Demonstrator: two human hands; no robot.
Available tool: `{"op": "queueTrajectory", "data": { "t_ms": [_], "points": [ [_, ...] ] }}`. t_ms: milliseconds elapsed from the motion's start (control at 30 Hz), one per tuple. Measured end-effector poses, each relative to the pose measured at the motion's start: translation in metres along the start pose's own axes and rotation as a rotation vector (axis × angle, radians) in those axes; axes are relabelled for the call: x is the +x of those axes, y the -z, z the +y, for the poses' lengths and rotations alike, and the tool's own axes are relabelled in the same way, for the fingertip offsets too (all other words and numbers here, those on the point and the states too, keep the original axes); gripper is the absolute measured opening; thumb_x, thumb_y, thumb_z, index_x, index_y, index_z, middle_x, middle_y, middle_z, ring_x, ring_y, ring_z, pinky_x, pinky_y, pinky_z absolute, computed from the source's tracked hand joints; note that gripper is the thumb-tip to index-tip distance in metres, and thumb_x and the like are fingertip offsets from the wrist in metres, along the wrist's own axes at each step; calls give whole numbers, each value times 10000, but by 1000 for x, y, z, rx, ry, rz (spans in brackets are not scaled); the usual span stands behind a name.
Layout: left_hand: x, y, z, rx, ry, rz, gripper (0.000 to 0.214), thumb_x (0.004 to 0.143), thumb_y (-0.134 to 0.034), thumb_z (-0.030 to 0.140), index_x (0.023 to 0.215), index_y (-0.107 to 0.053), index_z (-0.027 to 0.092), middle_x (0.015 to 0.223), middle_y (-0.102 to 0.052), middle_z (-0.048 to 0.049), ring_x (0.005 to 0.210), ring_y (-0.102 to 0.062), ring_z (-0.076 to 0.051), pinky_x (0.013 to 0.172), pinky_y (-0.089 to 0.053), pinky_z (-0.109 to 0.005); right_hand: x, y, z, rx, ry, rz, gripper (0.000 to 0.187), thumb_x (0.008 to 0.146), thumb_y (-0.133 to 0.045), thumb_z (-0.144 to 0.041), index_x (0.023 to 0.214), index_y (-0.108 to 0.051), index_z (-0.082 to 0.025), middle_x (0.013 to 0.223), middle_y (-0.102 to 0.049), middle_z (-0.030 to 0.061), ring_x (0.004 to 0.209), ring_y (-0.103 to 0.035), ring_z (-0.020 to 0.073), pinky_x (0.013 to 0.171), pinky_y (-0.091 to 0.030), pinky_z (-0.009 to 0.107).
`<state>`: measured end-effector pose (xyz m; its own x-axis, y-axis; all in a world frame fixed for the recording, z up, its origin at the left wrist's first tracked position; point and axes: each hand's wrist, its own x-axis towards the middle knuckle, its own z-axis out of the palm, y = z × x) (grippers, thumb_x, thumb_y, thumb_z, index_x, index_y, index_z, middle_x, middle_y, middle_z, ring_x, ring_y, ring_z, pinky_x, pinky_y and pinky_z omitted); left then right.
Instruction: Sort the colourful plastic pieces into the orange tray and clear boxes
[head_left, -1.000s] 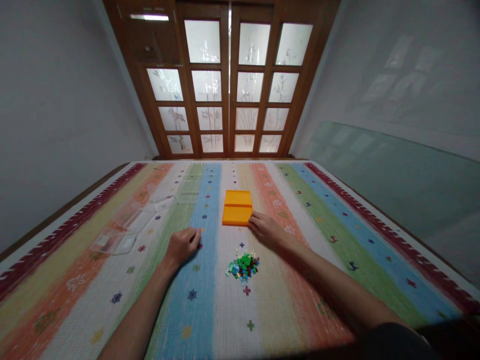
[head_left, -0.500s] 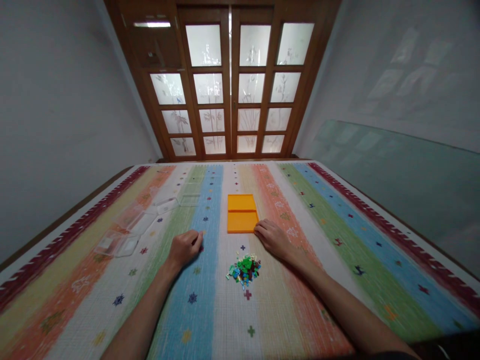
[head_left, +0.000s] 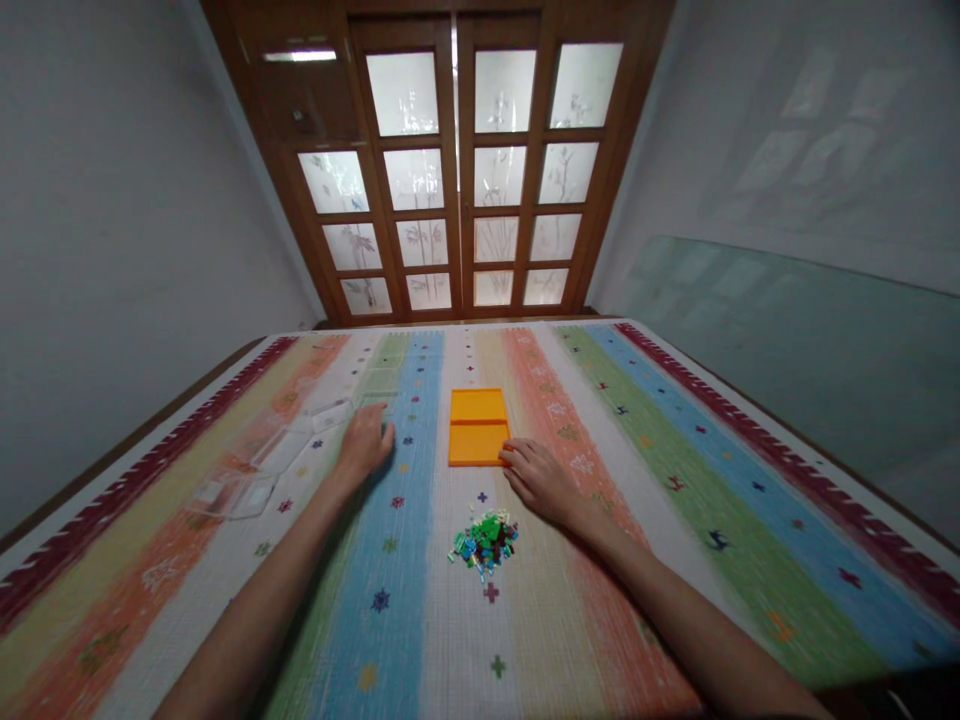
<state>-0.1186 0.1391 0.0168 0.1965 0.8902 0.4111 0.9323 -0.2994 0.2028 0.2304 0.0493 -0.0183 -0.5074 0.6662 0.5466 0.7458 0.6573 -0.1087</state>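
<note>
Colourful pieces (head_left: 486,540) near orange tray (head_left: 478,444)

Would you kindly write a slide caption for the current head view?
Right hand at an orange tray, left hand near clear containers, small colourful pieces heaped on a striped cloth.

Orange tray (head_left: 480,447): plastic by look, opaque, smooth, low sheen. Small pieces (head_left: 487,541) in pile: hard plastic, glossy; a few at the edge look translucent. Clear boxes (head_left: 259,494): thin transparent plastic, smooth, shiny along rims. Striped cover (head_left: 420,640): cloth, matt, visible weave. Door frame (head_left: 466,262): brown wood, slight sheen; panes (head_left: 403,95) frosted glass. Pale green panel (head_left: 787,340): smooth, faintly reflective, material uncertain.
</note>
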Motion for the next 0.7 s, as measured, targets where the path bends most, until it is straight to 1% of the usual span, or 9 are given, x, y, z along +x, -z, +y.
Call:
{"op": "queueTrajectory", "data": {
  "t_ms": [67,133,200,267,300,367,433,567,700],
  "points": [
    [15,-1,-8,23,11,-31,430,890,-467,228,1275,-579,73,1321,-626,-222,1287,-546,-352,1125,-402,-509,-2,-2,1,-3,-8,8,240,988,-479,-180,1163,-643,-181,1216,-679,157,1175,-603,288,1029,-501,502],
    [26,-2,-15,34,9,-71,406,873,-472,204,1230,-613,69,1297,-645,-220,1299,-543,-351,1145,-382,-508,-4,-4,3,-3,-8,4,241,990,-481,-187,1162,-650,-180,1236,-680,160,1193,-611,287,1050,-496,508],
    [31,-4,-19,36,-5,-118,332,859,-478,179,1120,-668,103,1174,-707,-190,1224,-602,-329,1118,-415,-481,-5,-5,4,1,-7,-4,248,992,-481,-191,1168,-655,-175,1250,-682,164,1216,-612,286,1066,-492,509],
    [29,-6,-21,29,-28,-153,280,864,-464,159,1018,-698,146,1053,-744,-152,1102,-664,-294,1045,-479,-440,-6,-6,5,8,-9,-12,264,997,-478,-197,1190,-656,-173,1262,-684,167,1246,-604,286,1081,-486,516],
    [27,-7,-20,22,-43,-160,280,874,-451,151,995,-703,160,1030,-750,-140,1057,-679,-280,1010,-502,-425,-6,-6,5,11,-10,-17,272,1000,-476,-201,1202,-655,-170,1268,-684,169,1261,-598,287,1087,-483,521],
    [17,-8,-15,5,-80,-158,300,895,-430,144,1002,-709,170,1050,-751,-135,1027,-686,-267,978,-522,-418,-6,-5,4,10,-8,-30,285,1006,-473,-212,1219,-655,-159,1274,-684,174,1283,-586,294,1099,-477,526],
    [4,-10,-6,-13,-121,-144,306,906,-433,142,1030,-711,166,1086,-743,-146,1039,-682,-272,985,-520,-434,-5,-3,2,6,-7,-49,294,1011,-467,-221,1223,-658,-154,1267,-689,173,1288,-582,299,1102,-477,532],
    [-31,-14,18,-51,-194,-112,309,915,-461,133,1107,-698,180,1125,-727,-144,1054,-669,-272,987,-517,-449,-3,-1,0,11,-22,-60,307,1014,-452,-227,1229,-664,-174,1271,-691,160,1271,-590,297,1098,-478,554],
    [-62,-17,45,-70,-238,-85,328,955,-440,146,1196,-661,167,1174,-699,-163,1114,-637,-287,1003,-508,-468,-3,-1,0,9,-8,-66,315,1013,-442,-220,1221,-670,-165,1259,-697,161,1239,-606,293,1099,-478,553]
  ]
}}
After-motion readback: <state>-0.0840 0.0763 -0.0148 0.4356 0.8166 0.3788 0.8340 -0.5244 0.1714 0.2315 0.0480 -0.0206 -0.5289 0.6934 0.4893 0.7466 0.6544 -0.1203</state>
